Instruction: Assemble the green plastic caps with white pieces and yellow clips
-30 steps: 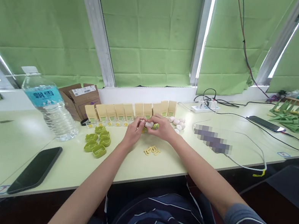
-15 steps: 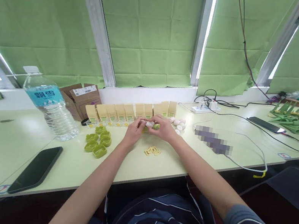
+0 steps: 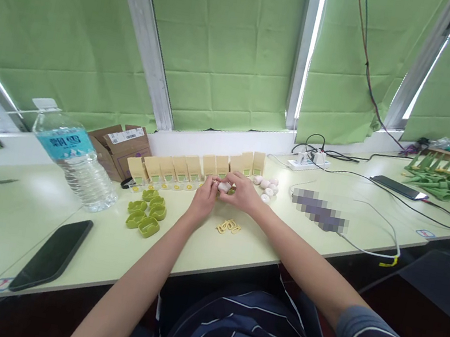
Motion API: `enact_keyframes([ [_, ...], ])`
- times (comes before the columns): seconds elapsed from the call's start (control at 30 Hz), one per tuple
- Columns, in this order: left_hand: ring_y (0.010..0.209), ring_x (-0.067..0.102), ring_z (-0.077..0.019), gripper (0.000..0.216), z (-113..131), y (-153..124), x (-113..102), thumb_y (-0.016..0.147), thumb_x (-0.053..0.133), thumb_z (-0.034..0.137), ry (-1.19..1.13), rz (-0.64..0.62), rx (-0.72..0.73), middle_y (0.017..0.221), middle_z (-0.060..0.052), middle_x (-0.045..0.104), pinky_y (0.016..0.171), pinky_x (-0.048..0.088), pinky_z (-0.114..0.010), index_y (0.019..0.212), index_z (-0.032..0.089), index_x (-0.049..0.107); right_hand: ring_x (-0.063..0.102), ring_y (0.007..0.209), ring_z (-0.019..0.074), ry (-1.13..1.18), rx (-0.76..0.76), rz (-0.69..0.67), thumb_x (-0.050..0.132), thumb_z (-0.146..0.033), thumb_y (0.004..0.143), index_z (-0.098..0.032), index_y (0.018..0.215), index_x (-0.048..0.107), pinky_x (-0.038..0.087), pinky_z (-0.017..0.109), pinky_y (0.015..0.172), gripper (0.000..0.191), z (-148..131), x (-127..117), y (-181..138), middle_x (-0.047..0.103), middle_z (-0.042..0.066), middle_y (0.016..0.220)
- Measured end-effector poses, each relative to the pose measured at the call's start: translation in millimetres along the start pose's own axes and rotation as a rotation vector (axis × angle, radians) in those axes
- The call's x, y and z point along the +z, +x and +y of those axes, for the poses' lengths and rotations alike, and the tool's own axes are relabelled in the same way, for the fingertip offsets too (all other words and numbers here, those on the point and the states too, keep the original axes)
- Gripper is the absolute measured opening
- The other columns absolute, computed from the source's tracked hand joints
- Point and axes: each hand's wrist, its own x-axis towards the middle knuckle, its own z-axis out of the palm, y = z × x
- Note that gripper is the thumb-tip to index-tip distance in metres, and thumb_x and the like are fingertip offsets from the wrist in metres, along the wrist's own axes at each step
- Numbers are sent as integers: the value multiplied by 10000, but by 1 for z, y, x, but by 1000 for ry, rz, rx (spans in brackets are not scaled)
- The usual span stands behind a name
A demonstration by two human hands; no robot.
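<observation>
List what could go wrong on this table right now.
The small white piece, pinched between left hand and right hand, could slip. The right hand might scatter the pale round pieces lying beside it. The black phone could be nudged off, its near end lying close to the front edge of the table.

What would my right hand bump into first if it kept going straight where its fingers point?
The little white lump: the fingers of your right hand already seem to touch it. Just past that is your left hand, though exact depth is hard to tell here.
</observation>
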Motion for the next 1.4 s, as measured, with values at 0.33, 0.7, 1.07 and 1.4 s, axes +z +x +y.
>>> enact_keyframes([
  [0.33,903,639,-185,318,0,1,-3,1000,352,435,-17,-29,18,1055,-52,694,835,456,-320,1105,226,567,534,741,160,60,-36,2,635,-159,720,-194,788,576,415,258,670,96,1,2,0,556,14,792],
  [0.7,929,627,-185,325,-4,3,-7,993,366,360,-60,43,65,1070,-54,695,861,463,-327,1106,214,633,594,801,178,189,62,22,653,-208,732,-193,867,630,524,280,681,138,3,-1,-2,632,34,842],
  [1.07,1122,579,-216,489,0,-1,-5,829,608,216,-15,26,237,1274,-89,601,903,496,-338,1312,231,539,685,900,202,436,254,81,672,-393,808,-196,955,652,614,336,745,245,3,-3,-2,713,60,944],
  [1.4,1111,611,-223,432,-2,0,-2,858,631,320,-33,46,212,1245,-83,651,972,474,-376,1274,221,567,690,891,194,434,241,17,667,-423,825,-204,972,641,592,308,708,265,8,0,-2,725,60,968],
])
